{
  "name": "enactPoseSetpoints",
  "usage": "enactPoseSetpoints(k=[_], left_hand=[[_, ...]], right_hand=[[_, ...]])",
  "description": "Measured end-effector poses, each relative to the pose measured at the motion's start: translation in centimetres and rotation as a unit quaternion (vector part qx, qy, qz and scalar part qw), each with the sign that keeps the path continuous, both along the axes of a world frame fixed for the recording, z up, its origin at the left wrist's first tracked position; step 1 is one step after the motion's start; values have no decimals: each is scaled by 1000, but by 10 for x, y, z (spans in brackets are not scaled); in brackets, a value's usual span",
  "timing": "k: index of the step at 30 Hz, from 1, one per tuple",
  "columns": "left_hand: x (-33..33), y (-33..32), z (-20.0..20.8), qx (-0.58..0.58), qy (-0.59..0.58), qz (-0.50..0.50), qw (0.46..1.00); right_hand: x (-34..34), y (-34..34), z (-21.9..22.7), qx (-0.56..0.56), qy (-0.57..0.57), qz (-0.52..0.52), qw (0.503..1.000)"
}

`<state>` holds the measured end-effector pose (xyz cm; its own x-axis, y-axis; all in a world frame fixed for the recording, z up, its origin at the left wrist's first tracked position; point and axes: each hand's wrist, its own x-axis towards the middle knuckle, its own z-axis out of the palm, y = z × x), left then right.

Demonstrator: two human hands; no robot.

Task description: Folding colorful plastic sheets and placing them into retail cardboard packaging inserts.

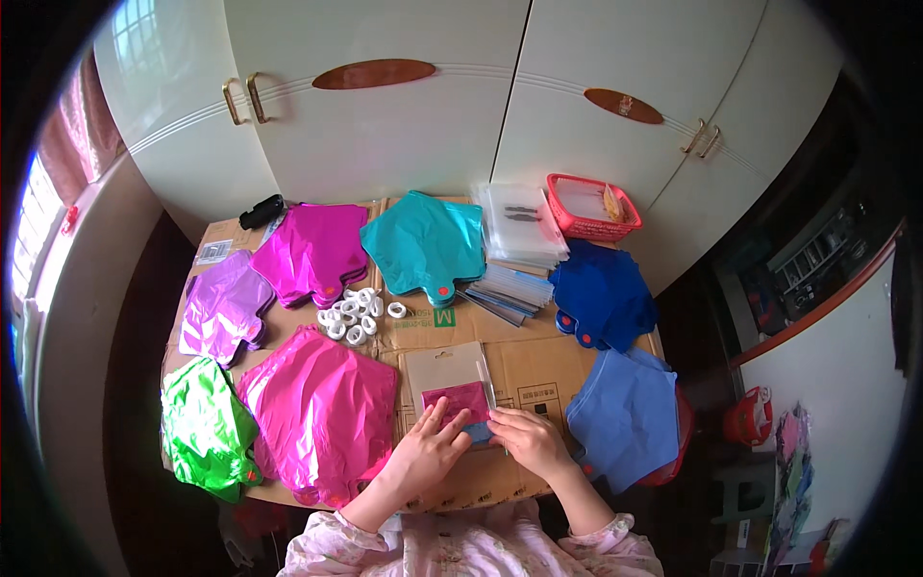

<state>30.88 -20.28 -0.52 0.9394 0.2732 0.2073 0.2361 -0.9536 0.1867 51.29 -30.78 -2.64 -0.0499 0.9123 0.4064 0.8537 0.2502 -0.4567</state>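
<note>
In front of me on the cardboard lies a clear plastic bag (pixel 447 360) with a hang hole at its top. A folded pink foil piece (pixel 460 398) and a bit of blue foil (pixel 477 432) show at its lower part. My left hand (pixel 433 450) rests on the pink foil with its fingers spread. At the bag's right edge, the fingertips of my right hand (pixel 531 440) are pressed together on the plastic. Exactly how the foil sits in the bag is partly hidden by my fingers.
Stacks of flat foil balloons ring the cardboard: green (pixel 204 423), pink (pixel 322 409), lilac (pixel 223 306), magenta (pixel 312 252), teal (pixel 425 245), dark blue (pixel 606 293), light blue (pixel 625 413). Small white rolls (pixel 351 313), clear bags (pixel 514 216) and a red basket (pixel 596 228) stand between or behind them.
</note>
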Motion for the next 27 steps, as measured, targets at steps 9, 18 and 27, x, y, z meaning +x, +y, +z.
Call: enactPoseSetpoints(k=[9,18,27], left_hand=[[0,-25,13,10,-29,25,999],[28,-60,-13,-22,-39,75,996],[44,-71,-15,3,-98,102,990]], right_hand=[[3,2,14,-9,6,27,1000],[-1,0,7,20,-43,27,998],[5,0,6,8,5,40,999]])
